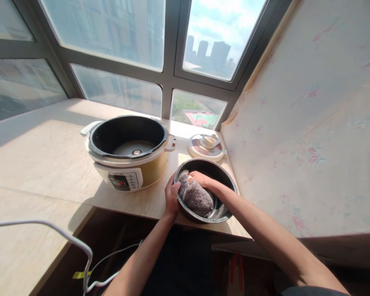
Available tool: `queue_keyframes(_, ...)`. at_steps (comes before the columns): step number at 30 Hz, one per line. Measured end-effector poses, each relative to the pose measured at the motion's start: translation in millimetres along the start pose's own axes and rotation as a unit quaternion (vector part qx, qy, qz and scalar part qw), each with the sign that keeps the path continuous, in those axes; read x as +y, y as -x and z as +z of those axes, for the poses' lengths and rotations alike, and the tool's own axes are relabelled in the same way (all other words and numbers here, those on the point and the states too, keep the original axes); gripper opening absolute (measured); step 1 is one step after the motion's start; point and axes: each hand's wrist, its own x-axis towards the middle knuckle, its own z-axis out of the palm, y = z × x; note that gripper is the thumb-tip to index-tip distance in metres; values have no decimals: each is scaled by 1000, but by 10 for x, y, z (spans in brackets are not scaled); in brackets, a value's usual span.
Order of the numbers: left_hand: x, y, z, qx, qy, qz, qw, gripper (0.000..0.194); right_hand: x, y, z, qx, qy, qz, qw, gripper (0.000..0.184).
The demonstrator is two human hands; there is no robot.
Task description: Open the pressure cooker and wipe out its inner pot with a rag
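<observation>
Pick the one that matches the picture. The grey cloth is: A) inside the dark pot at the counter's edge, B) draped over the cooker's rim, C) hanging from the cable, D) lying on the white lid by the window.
A: the grey cloth lies inside the dark pot, pressed by the right hand, while the left hand grips the pot's rim.
</observation>
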Motion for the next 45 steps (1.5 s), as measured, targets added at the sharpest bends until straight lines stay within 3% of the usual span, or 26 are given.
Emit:
queue_keyframes(5,3,-9,-52,-14,-13,-14,1000,50,-142,334,-123,40,-120,-82,989,25)
queue_keyframes(11,-9,-11,-151,-81,-50,-20,995,57,-273,752,-206,241,-183,-58,951,38)
queue_keyframes(16,1,36,-236,-67,-58,-21,996,68,-549,1014,-230,329,-238,-45,913,50)
queue_keyframes(20,240,170,-343,-20,-97,-61,993,75,-817,1133,-161,365,-192,-80,907,45)
queue_keyframes(22,434,272,-412,-26,-90,-45,995,76,-935,1170,-85,358,-152,-106,915,40)
queue_keyframes(25,730,413,-509,-89,-48,38,994,79,-1111,1225,85,320,-101,-154,929,35)
queue_keyframes(28,955,476,-583,-132,1,91,987,108,-1308,1286,309,260,-57,-212,940,29)
queue_keyframes(31,1078,476,-652,-139,27,59,988,135,-1492,1318,563,174,-32,-262,949,20)
queue_keyframes(32,1094,477,-682,-141,27,41,989,130,-1537,1313,648,148,-28,-278,949,16)
queue_keyframes(34,1094,496,-757,-138,24,5,990,101,-1587,1273,808,116,-21,-307,944,10)
queue_keyframes(37,1040,563,-892,-88,25,-33,995,68,-1563,1160,991,108,9,-349,931,9)
queue_keyframes(41,966,631,-1033,-21,-3,-51,999,69,-1424,1046,1108,92,89,-387,913,20)
queue_keyframes(45,925,588,-1113,16,20,-96,995,66,-1274,1107,1059,114,202,-387,892,39)
